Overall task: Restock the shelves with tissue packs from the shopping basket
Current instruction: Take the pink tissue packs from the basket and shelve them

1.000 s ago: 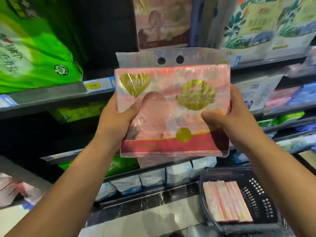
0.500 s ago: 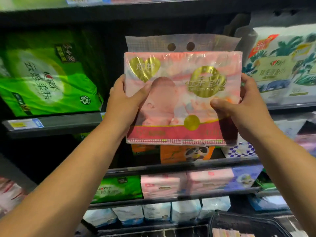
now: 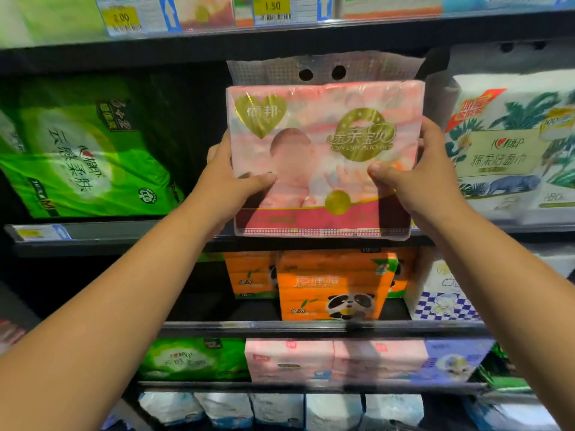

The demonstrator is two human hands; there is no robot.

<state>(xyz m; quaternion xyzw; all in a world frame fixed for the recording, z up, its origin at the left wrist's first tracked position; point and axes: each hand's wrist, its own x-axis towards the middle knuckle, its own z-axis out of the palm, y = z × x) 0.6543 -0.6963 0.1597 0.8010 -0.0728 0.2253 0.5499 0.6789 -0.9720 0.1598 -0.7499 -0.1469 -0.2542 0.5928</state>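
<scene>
We are facing the shelf unit (image 3: 93,234), where a dark gap is lying between the green pack (image 3: 84,157) and the white leaf-print pack (image 3: 510,144). We are holding the pink tissue pack (image 3: 323,157) upright before that gap, left hand (image 3: 230,185) and right hand (image 3: 417,181) clamping its opposite sides. We are judging placement under way; next we are needing to push it level onto the ledge.

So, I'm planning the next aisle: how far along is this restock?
In hand: the left hand and right hand grip a pink pack, raised before the dark gap between the green pack and white pack. It isn't shelved yet. Lower rows look stocked. The basket is out of view.
</scene>
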